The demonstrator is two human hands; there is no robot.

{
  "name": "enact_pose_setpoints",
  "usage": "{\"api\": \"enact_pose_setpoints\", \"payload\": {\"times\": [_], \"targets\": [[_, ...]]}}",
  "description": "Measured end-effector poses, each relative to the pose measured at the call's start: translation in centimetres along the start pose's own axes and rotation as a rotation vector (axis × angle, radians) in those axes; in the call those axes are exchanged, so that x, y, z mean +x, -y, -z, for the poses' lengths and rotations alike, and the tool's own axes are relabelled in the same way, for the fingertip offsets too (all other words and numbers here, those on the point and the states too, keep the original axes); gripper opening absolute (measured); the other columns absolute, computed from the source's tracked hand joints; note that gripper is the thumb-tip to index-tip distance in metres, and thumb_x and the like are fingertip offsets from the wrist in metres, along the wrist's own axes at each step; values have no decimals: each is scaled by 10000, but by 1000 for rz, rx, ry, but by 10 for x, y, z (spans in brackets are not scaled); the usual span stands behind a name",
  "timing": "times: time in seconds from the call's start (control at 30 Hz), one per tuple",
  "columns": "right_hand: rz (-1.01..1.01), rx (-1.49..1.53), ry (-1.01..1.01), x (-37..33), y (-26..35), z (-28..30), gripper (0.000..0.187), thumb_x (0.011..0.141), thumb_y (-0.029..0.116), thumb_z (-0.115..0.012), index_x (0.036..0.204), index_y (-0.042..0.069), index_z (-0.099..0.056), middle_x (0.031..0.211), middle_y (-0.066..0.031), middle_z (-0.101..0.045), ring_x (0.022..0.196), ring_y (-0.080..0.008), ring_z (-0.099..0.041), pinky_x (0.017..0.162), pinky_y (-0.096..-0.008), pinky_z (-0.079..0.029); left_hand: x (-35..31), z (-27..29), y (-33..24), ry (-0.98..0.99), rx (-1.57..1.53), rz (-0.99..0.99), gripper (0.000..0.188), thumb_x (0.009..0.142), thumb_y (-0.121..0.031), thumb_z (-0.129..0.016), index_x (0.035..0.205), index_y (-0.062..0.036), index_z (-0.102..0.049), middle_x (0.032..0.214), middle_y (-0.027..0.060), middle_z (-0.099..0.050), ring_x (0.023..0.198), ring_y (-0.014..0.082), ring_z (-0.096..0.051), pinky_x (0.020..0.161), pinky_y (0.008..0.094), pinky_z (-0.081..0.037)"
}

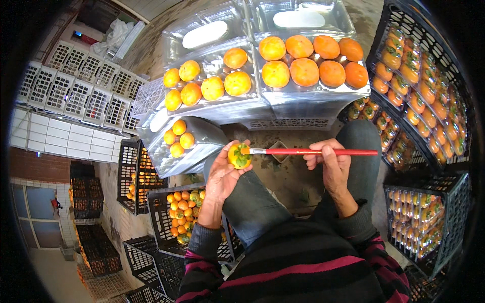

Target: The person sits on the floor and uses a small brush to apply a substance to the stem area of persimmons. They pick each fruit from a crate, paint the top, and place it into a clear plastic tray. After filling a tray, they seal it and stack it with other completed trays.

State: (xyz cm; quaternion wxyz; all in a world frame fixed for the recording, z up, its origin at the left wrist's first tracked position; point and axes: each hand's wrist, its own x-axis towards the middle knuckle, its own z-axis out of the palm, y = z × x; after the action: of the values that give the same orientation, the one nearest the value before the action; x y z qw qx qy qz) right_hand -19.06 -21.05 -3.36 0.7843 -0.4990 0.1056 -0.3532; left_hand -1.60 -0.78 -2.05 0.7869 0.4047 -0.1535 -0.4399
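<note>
My left hand holds a small orange persimmon with its green calyx turned toward me, just above my left knee. In my right hand is a long red-handled paintbrush, held level; its tip touches the fruit's top right side. Both hands sit over my lap, in front of clear plastic trays filled with orange persimmons.
A black crate of loose persimmons stands by my left leg. Black crates with packed fruit in clear boxes line the right side. White crates are stacked at the far left. Empty clear trays lie beyond the filled ones.
</note>
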Motion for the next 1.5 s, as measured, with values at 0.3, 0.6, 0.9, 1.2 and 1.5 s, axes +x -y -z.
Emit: {"api": "enact_pose_setpoints", "payload": {"times": [0.3,0.6,0.9,1.2,1.5], "targets": [[-23,-75,-17,1,1,3,263,945,179,-421,921,-28,-582,736,-91,-631,599,-106,-561,552,-234,-471,-1,0,-3,5,-26,-13,664,816,-167,-615,1370,-34,-275,1355,203,-355,1101,256,-505,875,353,-478],[-42,-54,-123,1,-4,2,261,940,192,-439,916,-26,-580,716,-102,-622,562,-114,-553,521,-235,-464,-20,41,-58,-161,105,-319,702,775,-61,-644,1384,-107,-298,1297,86,-441,1113,230,-494,893,363,-457],[-87,-105,-100,2,-14,-4,270,938,216,-446,924,-17,-582,726,-102,-626,554,-118,-559,502,-232,-463,-23,186,-172,-757,1968,-421,564,635,-129,-722,1128,25,-496,1031,219,-548,963,357,-528,857,389,-438],[-104,-195,-107,3,-25,-7,274,942,216,-438,948,-19,-577,733,-102,-628,558,-113,-555,498,-226,-459,-5,269,-179,-522,2194,-217,543,664,-144,-673,1163,-21,-501,980,245,-564,900,406,-554,799,454,-457],[-109,-297,-121,3,-37,-10,319,945,271,-431,962,-14,-575,734,-95,-620,560,-120,-551,502,-229,-463,1,277,-176,-594,2077,-250,600,636,-143,-730,1198,-75,-529,1050,198,-580,984,360,-553,862,390,-447]]}}
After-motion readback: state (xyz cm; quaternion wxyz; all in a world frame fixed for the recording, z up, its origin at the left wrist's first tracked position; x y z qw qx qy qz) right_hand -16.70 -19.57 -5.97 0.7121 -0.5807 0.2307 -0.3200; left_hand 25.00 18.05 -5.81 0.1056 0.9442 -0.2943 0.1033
